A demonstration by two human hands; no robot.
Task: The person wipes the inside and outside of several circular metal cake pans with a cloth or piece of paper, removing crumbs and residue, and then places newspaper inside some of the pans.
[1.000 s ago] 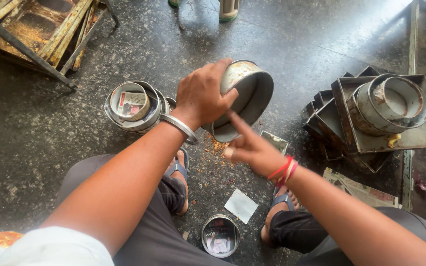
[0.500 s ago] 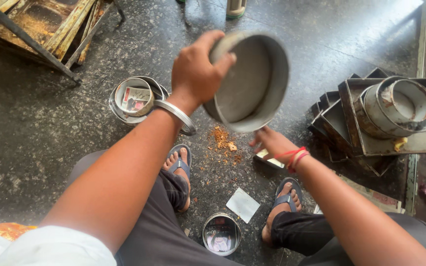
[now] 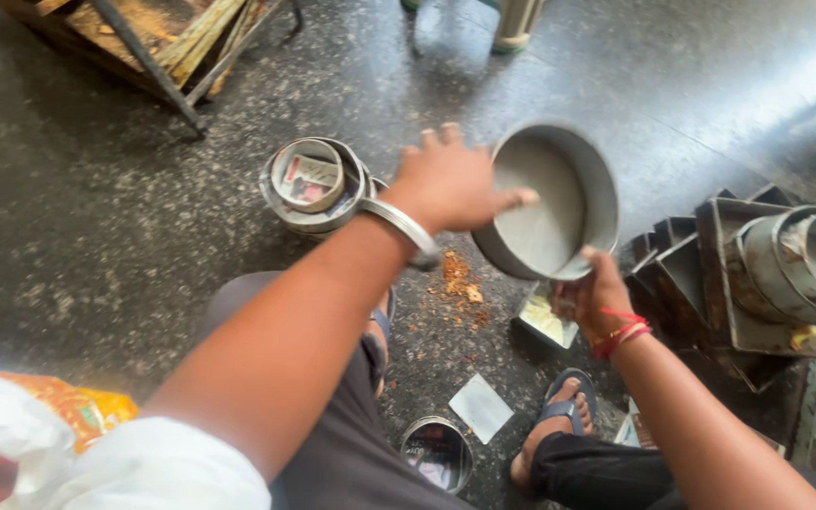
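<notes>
- The round metal baking tin (image 3: 545, 203) sits right of frame centre, tilted so its open side faces the camera. A second ago it was lower and turned mouth-down over the floor; it has since been lifted and turned up.
- The left hand (image 3: 450, 184) holds the tin by its left rim, thumb laid across the inside wall and fingers spread behind: a wide grip on the rim.
- The right hand (image 3: 597, 293) has moved from a pointing pose over the floor to the tin's lower right edge. Its fingers curl under the rim; I judge it supports the tin, but how tightly cannot be told.
- A patch of orange-brown crumbs (image 3: 455, 279) lies on the dark speckled floor (image 3: 96, 236) just below the tin. The tin interior looks bare and grey, which suggests the emptying is done.
- Stacked round tins (image 3: 314, 184) stand at centre left; the top one holds a small rectangular label in red and white.
- Square trays with a metal ring (image 3: 795, 264) on top occupy the right edge.
- A white paper square (image 3: 481, 408) lies at lower centre, beside a small shiny tin (image 3: 436, 453).
- An orange packet (image 3: 68, 411) shows at lower left.
</notes>
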